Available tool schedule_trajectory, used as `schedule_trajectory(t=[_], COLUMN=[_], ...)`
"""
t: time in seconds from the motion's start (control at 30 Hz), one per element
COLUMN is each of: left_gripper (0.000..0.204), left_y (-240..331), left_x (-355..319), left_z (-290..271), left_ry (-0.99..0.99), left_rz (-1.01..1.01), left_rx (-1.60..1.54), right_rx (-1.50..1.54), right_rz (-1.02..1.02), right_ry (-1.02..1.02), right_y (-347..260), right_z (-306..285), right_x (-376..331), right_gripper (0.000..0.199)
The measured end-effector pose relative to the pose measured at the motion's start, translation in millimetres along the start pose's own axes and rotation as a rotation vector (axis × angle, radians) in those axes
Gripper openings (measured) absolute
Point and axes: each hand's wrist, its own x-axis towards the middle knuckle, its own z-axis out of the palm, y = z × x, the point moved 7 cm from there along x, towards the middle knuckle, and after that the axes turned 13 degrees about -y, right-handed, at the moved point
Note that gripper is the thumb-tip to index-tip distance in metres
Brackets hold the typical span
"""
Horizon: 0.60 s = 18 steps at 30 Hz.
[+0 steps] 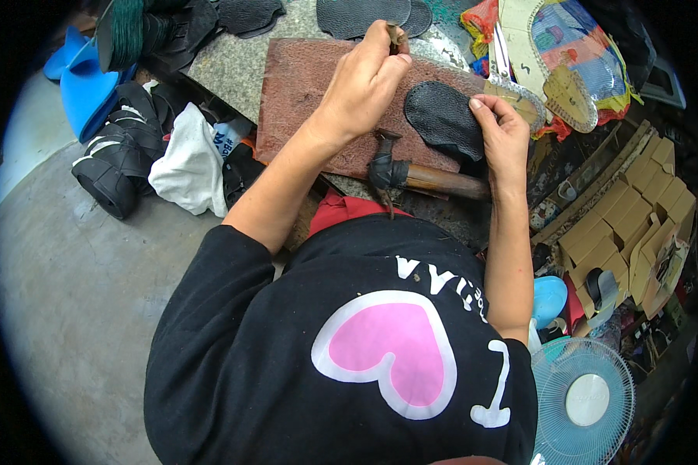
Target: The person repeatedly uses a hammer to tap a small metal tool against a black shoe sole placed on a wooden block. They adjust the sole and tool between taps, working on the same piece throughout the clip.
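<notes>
My right hand pinches the right edge of a black leather piece between thumb and fingers. The piece is rounded, with a row of small marks near its edge, and lies over the reddish-brown board. Farther up, over the board's far edge, my left hand is closed on a small tan object; fingers cover most of it, so its kind is unclear. A hammer with a wooden handle and a dark wrapped head lies at the board's near edge, below the leather piece.
More black leather pieces lie at the far edge. Scissors and tan templates sit at far right. Cardboard boxes and a fan stand right. Black strapped footwear and a whitish cloth are at left.
</notes>
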Motion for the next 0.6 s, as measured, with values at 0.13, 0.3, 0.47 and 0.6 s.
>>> schedule_trajectory(t=[0.13, 0.3, 0.47, 0.6], left_gripper=[0.014, 0.016, 0.017, 0.016], left_y=[-19, -29, -36, -41], left_x=[1, -2, -2, -1], left_z=[19, 30, 32, 34], left_ry=[0.005, -0.011, 0.017, 0.023], left_rz=[0.005, 0.0, -0.028, -0.043], left_rx=[-0.399, -0.37, -0.441, -0.44], right_rx=[-0.061, -0.139, -0.156, -0.141], right_rz=[-0.015, -0.018, -0.035, -0.048], right_ry=[0.026, 0.061, 0.058, 0.058], right_y=[0, 0, 4, 6], right_z=[-1, -3, -5, -3], right_x=[0, 0, 0, 3], right_gripper=[0.018, 0.02, 0.021, 0.02])
